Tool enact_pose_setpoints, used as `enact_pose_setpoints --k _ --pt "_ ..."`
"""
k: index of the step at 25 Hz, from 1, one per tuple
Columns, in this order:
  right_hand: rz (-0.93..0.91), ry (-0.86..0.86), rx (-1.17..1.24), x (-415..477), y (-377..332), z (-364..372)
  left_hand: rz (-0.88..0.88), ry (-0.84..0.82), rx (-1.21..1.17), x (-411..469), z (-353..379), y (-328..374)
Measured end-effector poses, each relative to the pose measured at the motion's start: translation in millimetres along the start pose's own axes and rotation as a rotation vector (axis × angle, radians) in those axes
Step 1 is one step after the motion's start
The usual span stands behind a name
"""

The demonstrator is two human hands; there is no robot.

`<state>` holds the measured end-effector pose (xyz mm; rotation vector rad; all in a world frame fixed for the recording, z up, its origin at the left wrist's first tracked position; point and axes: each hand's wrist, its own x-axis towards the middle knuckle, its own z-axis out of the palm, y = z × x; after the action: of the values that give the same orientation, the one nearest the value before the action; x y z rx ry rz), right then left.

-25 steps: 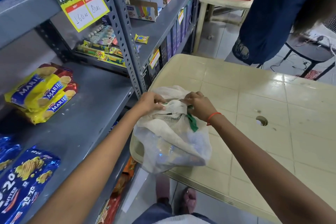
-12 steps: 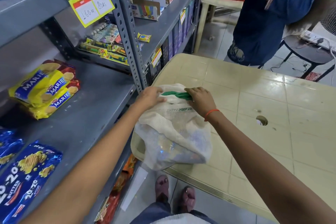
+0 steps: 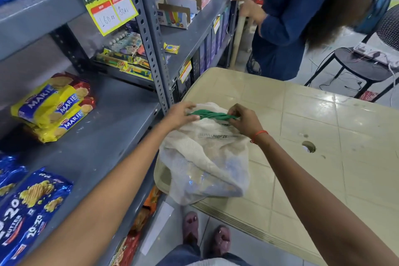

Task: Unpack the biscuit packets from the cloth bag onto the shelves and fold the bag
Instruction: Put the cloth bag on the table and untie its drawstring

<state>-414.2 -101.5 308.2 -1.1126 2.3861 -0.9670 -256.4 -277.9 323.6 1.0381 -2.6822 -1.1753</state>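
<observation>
What we can count

1 cloth bag [image 3: 205,157], 1 table [image 3: 323,136], 1 black stool [image 3: 354,65] and 1 big price sign [image 3: 108,2]. On the shelf are 3 yellow Marie packets [image 3: 51,106], I think, as they lie stacked, and 2 blue biscuit packets [image 3: 32,205].

I'm reaching both arms forward, my left hand [image 3: 181,114] pinching one end of the green handles [image 3: 212,114], my right hand [image 3: 243,122] curling fingers round the other end
</observation>
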Motion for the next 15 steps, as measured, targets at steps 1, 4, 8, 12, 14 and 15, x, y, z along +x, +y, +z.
enact_pose_setpoints --k 1,4,8,12,14,15 --pt "-0.019 -0.017 0.033 1 -5 3 0.032 -0.069 0.048 4 11 7" --pt "-0.050 -0.039 -0.003 6 -6 -2 0.035 -0.032 0.166 17 22 6" --pt "0.314 0.297 0.313 9 27 -28 -0.165 0.320 0.021 18 -10 -17" --pt "0.532 0.429 0.130 4 35 -30 -0.414 0.473 0.040 9 -40 -35" --pt "0.248 0.425 -0.037 -3 13 -12 -0.262 0.428 0.171 2 -29 -21" --pt "0.073 0.368 -0.055 -7 1 0 -0.100 0.407 0.191 -1 -17 -10"
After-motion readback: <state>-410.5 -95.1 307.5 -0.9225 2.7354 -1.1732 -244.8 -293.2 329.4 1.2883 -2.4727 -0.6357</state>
